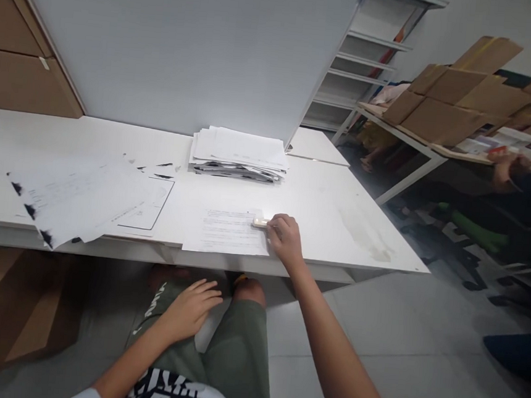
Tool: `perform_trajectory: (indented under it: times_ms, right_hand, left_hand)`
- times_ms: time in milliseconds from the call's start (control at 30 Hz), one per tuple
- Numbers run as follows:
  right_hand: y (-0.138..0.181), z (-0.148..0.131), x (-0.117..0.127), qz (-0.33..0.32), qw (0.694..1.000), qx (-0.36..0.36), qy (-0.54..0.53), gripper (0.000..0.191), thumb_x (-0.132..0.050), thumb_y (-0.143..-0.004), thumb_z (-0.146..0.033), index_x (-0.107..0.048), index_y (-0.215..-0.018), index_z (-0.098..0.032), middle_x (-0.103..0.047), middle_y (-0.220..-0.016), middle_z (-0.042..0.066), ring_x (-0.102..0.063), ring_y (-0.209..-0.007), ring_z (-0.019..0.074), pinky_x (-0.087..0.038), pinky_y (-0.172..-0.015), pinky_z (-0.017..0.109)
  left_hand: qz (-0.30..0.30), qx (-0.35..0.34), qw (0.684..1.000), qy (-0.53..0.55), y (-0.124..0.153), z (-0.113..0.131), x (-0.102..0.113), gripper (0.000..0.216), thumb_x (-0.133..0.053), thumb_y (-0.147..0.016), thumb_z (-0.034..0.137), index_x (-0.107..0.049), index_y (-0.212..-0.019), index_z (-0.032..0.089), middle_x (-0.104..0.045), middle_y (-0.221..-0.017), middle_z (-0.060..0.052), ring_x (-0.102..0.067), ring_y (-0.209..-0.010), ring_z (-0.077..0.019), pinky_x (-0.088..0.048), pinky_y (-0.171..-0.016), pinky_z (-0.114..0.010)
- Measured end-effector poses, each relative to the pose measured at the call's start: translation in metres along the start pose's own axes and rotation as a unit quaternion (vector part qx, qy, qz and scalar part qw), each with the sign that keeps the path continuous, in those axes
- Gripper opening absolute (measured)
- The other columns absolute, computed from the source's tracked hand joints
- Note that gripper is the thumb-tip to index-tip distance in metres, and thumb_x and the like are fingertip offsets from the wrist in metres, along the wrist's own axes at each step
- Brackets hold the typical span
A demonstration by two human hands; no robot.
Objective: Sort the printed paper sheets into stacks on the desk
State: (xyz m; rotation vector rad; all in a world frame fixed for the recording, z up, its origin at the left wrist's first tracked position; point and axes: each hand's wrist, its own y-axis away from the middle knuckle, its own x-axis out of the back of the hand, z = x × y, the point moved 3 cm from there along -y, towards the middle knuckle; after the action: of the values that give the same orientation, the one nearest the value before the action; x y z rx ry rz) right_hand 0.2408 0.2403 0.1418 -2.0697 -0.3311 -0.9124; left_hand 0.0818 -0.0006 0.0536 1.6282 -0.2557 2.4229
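While the left hand (193, 310) is over the green shorts (240, 339), fingers loosely spread, the right hand (286, 238) pinches a small cream object (260, 223) by its right end. Object's over the upper right of the printed sheet (229, 233); can't tell if it touches paper. Sheet's at the front edge of the white table (319, 222). Paper stack (239, 150) behind it, loose sheets (88, 202) to its left, overhanging the edge.

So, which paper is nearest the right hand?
The single printed sheet, its right edge at the right hand; the thick stack sits farther back, the loose sheets farther left.
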Motion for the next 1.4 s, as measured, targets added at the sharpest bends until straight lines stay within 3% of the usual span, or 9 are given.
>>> perform_trajectory:
  times_ms: [67, 133, 267, 400, 600, 867, 1067, 1233, 1400]
  right_hand:
    - [0.002, 0.001, 0.001, 0.019, 1.000, 0.019, -0.015, 0.011, -0.049, -0.089, -0.021, -0.058, -0.082, -0.020, -0.061, -0.094, 0.008, -0.053, -0.088, 0.0224, -0.041, -0.079, 0.037]
    - [0.003, 0.003, 0.001, 0.025, 0.999, 0.041, -0.017, 0.009, -0.051, -0.087, -0.020, -0.057, -0.080, -0.020, -0.059, -0.092, 0.007, -0.052, -0.086, 0.0224, -0.040, -0.077, 0.037]
    - [0.004, 0.002, -0.002, 0.021, 0.998, 0.056, 0.019, 0.012, -0.051, -0.085, -0.018, -0.054, -0.073, -0.020, -0.055, -0.088, 0.007, -0.048, -0.081, 0.0222, -0.038, -0.073, 0.036]
    - [0.006, -0.011, -0.007, 0.052, 0.995, 0.027, 0.082, 0.014, -0.049, -0.083, -0.016, -0.053, -0.071, -0.020, -0.053, -0.084, 0.008, -0.045, -0.078, 0.0222, -0.038, -0.070, 0.036]
    - [0.020, -0.020, -0.015, 0.110, 0.989, -0.020, 0.096, 0.017, -0.044, -0.088, -0.017, -0.061, -0.087, -0.017, -0.055, -0.091, 0.012, -0.052, -0.088, 0.0248, -0.044, -0.076, 0.038]
    - [0.037, -0.022, -0.018, 0.078, 0.989, 0.043, 0.115, 0.040, -0.042, -0.095, -0.028, -0.058, -0.131, -0.018, -0.054, -0.118, 0.016, -0.049, -0.119, 0.0284, -0.044, -0.101, 0.050]
    - [0.039, -0.024, -0.014, 0.077, 0.996, -0.020, 0.026, 0.042, -0.036, -0.099, -0.034, -0.060, -0.131, -0.021, -0.054, -0.118, 0.013, -0.050, -0.124, 0.0264, -0.044, -0.104, 0.050]
    - [0.048, -0.030, -0.026, 0.145, 0.988, -0.026, 0.045, 0.043, -0.032, -0.098, -0.028, -0.065, -0.124, -0.019, -0.057, -0.116, 0.013, -0.050, -0.123, 0.0269, -0.034, -0.111, 0.056]
    - [0.037, -0.033, -0.027, 0.130, 0.989, -0.011, 0.071, 0.038, -0.036, -0.097, -0.026, -0.070, -0.113, -0.018, -0.061, -0.102, 0.012, -0.056, -0.105, 0.0258, -0.049, -0.094, 0.050]
  left_hand:
    - [-0.068, 0.217, 0.973, -0.026, 0.028, -0.023, -0.035, 0.052, -0.040, -0.088, 0.012, -0.059, -0.135, 0.022, -0.048, -0.149, -0.009, -0.033, -0.144, -0.0325, -0.029, -0.115, -0.059]
    - [-0.106, 0.344, 0.932, -0.048, 0.049, -0.035, -0.057, 0.056, -0.044, -0.088, 0.019, -0.051, -0.143, 0.023, -0.035, -0.157, -0.008, -0.022, -0.147, -0.0389, -0.021, -0.115, -0.066]
    - [-0.120, 0.456, 0.881, -0.045, 0.051, -0.048, -0.065, 0.067, -0.047, -0.090, 0.036, -0.033, -0.154, 0.021, -0.018, -0.163, -0.009, -0.015, -0.148, -0.0432, -0.020, -0.115, -0.062]
    - [-0.125, 0.564, 0.816, -0.022, 0.027, -0.073, -0.061, 0.087, -0.052, -0.088, 0.050, -0.017, -0.157, 0.010, -0.019, -0.160, -0.026, -0.032, -0.139, -0.0486, -0.032, -0.109, -0.056]
    - [-0.117, 0.566, 0.816, 0.005, 0.008, -0.096, -0.068, 0.095, -0.061, -0.081, 0.049, -0.021, -0.154, 0.004, -0.031, -0.150, -0.034, -0.036, -0.136, -0.0501, -0.034, -0.104, -0.061]
    - [-0.078, 0.489, 0.868, 0.020, 0.024, -0.104, -0.070, 0.061, -0.049, -0.089, 0.041, -0.043, -0.147, 0.021, -0.028, -0.159, -0.014, -0.028, -0.144, -0.0358, -0.031, -0.111, -0.048]
    - [-0.044, 0.533, 0.845, -0.013, 0.049, -0.127, -0.052, 0.064, -0.047, -0.089, 0.039, -0.041, -0.146, 0.011, -0.035, -0.150, -0.025, -0.033, -0.139, -0.0424, -0.034, -0.106, -0.054]
    - [0.008, 0.563, 0.827, 0.011, 0.088, -0.160, -0.036, 0.072, -0.043, -0.091, 0.056, -0.033, -0.151, 0.018, -0.045, -0.139, -0.023, -0.044, -0.132, -0.0384, -0.042, -0.100, -0.047]
    - [-0.006, 0.580, 0.814, 0.028, 0.086, -0.170, -0.020, 0.070, -0.041, -0.093, 0.056, -0.031, -0.153, 0.021, -0.039, -0.145, -0.021, -0.042, -0.133, -0.0386, -0.042, -0.100, -0.047]
